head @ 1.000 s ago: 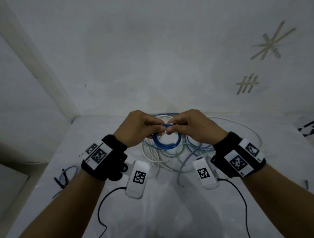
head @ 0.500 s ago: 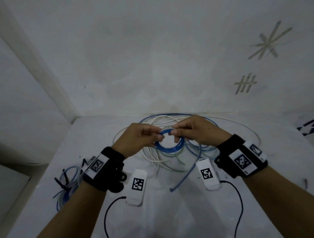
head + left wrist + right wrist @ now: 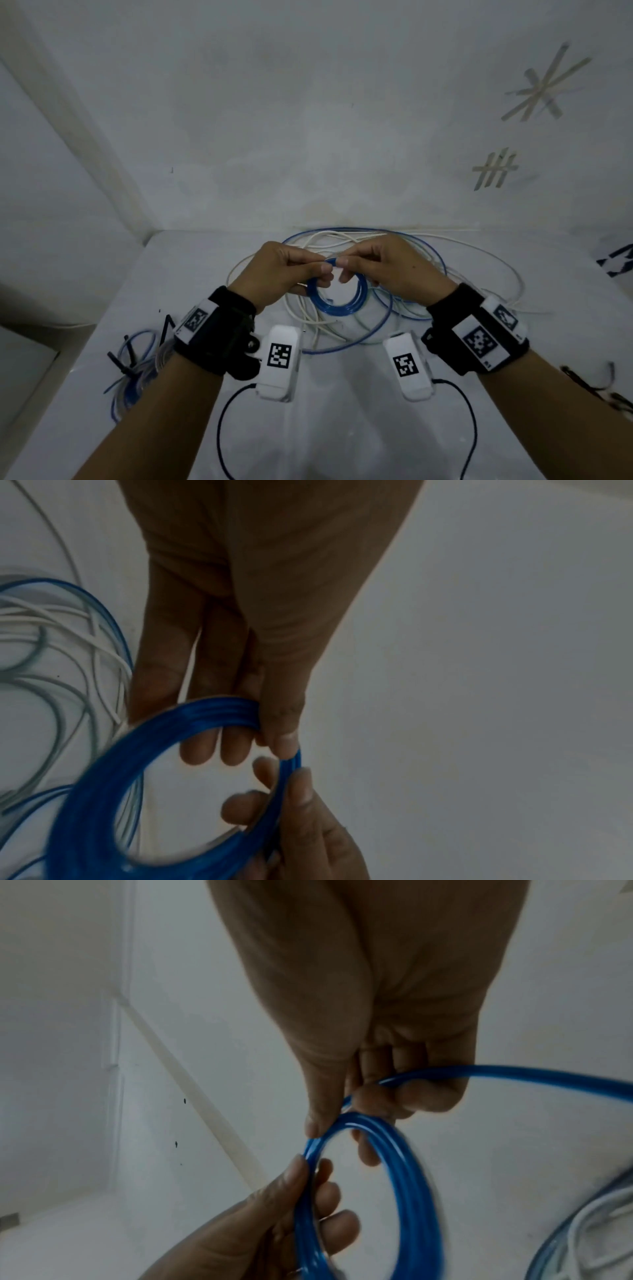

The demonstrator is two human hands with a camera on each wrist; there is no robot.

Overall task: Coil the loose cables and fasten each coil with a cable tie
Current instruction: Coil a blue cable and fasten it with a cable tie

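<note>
1. Left hand [image 3: 284, 270] and right hand [image 3: 387, 270] each pinch the top of the blue coil [image 3: 337, 294], held above the loose cables [image 3: 428, 270] at the tabletop [image 3: 342, 428] far edge.
2. Advice: keep left grip tight, feed the trailing blue cable [image 3: 531, 1073] round evenly.
3. Hard to tell: free end, cable ties near left edge.

coil [image 3: 337, 294] held above loose cables [image 3: 404, 260] | tied bundle [image 3: 137, 363] left | table [image 3: 342, 428] beneath

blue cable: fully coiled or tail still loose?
Tail loose: blue coil held by both hands, but one strand trails off past the right hand.
</note>
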